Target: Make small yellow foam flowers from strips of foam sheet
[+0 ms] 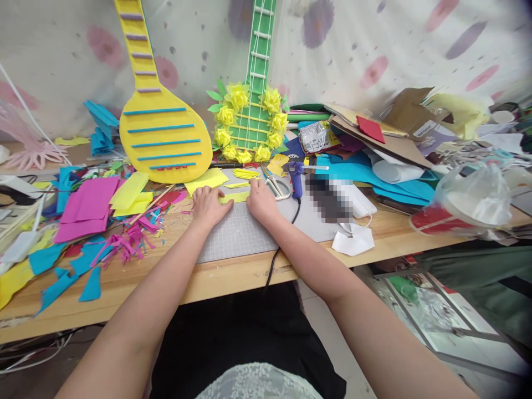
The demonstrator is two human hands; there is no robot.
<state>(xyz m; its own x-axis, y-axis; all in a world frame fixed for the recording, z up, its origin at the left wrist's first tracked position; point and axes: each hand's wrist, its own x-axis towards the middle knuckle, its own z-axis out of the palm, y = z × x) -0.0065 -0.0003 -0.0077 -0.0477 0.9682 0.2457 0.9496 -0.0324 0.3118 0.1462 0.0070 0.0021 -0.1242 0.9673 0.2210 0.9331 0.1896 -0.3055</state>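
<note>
A narrow yellow paper strip (238, 197) lies across the grey cutting mat (233, 235), stretched between my two hands. My left hand (209, 206) holds the strip's left end against the mat, with the thumb toward the right. At the other end, my right hand (261, 202) is closed with its fingertips on the strip. Just behind them are more yellow strips (246, 173) and a yellow sheet (208, 180). Scissors with pale handles (281, 189) lie beside my right hand, and a purple glue gun (296, 180) rests to their right.
Behind stand a yellow paper-craft instrument (166, 133) and a green one (258, 83) ringed with yellow flowers. Magenta sheets (89, 208) and coloured scraps cover the left. Blue sheets (399, 185) and a bagged red-and-white cup (453, 208) occupy the right. A black cord (272, 266) crosses the table's front edge.
</note>
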